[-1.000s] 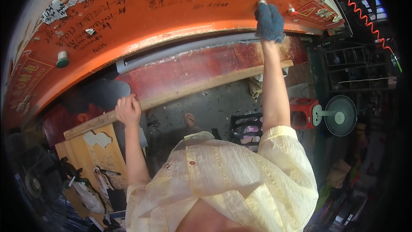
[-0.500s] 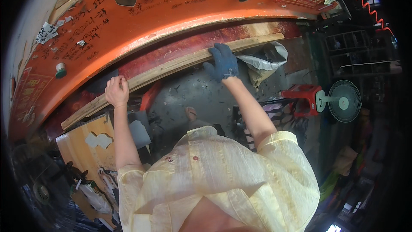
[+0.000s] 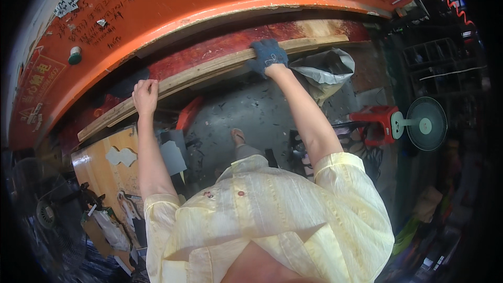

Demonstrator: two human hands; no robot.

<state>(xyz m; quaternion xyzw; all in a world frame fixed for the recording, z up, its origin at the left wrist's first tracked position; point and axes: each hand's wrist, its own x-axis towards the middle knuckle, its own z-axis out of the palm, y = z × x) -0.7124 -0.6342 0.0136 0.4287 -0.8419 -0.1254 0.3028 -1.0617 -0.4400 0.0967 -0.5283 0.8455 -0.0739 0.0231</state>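
Note:
A long wooden strip (image 3: 209, 68) runs along the front of the red worktop, from lower left to upper right. My right hand (image 3: 269, 56), in a blue knitted glove, is bent over this strip with its fingers folded toward the far side. Bare and further left, my left hand (image 3: 146, 96) is at the strip with its fingers curled together near the thumb. Whatever may be between those fingertips is too small to make out. Beyond both hands lies the red worktop surface (image 3: 220, 51), under the orange machine beam.
An orange beam (image 3: 173, 10) spans the far side. A grey-white sack (image 3: 327, 73) hangs near the strip's right end. To the right are a red stool (image 3: 374, 123) and a fan (image 3: 425, 123). A wooden table (image 3: 99, 160) with a grey cut piece (image 3: 121, 156) stands at left.
My right hand has gone from lying spread on the strip to being folded over it. Both hands sit slightly farther forward, and the view has shifted a little.

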